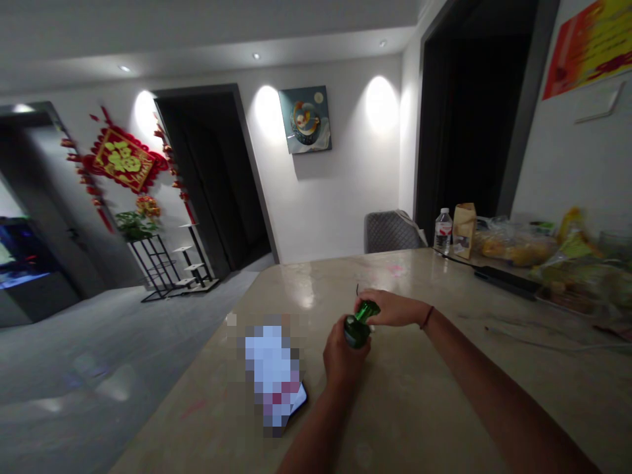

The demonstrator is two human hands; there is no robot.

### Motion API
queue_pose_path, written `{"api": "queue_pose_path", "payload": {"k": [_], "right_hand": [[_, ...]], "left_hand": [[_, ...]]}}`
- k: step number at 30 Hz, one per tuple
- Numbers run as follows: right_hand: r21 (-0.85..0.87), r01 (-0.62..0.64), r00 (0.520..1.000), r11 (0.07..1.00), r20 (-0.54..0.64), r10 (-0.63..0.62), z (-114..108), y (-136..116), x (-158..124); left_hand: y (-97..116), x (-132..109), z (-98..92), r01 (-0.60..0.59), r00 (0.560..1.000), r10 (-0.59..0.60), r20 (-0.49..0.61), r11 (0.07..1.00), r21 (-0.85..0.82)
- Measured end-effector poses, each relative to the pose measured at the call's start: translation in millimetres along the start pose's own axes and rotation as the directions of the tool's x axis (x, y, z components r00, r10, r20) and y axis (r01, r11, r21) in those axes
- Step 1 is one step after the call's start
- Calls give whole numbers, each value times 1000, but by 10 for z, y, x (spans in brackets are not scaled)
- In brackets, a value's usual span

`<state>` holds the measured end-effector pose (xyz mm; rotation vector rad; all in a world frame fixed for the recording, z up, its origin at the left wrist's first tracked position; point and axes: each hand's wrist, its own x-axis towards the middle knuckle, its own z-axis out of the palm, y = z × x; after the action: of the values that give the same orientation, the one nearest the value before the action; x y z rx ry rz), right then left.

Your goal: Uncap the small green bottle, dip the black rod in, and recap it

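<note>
One green object [357, 330] is leaning over the table [419, 388], right of the phone [272, 372]; your left hand [342, 359] is curling snugly around its rounded part, while your right hand [388, 307], slightly farther, is pinching its narrow part.

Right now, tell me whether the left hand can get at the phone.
Probably yes: the phone lies just left of the left hand, with nothing seen in between, though that hand would likely need to release the glossy green object first.
</note>
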<state>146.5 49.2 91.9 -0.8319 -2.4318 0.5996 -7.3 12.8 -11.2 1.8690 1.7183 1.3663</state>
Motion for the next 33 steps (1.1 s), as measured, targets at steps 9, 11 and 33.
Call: {"api": "queue_pose_path", "payload": {"k": [9,11,33], "right_hand": [[33,-520,748,854,-465,473,-162,1092,-224],[-64,-609,704,791,-504,501,-101,1243,-288],[424,-264,963,866,165,213,448,605,19]], "left_hand": [[2,0,-4,42,999,-43,-19,999,-23],[5,1,-5,42,999,-43,-22,999,-32],[-75,92,20,144,989,-132,59,850,-506]]}}
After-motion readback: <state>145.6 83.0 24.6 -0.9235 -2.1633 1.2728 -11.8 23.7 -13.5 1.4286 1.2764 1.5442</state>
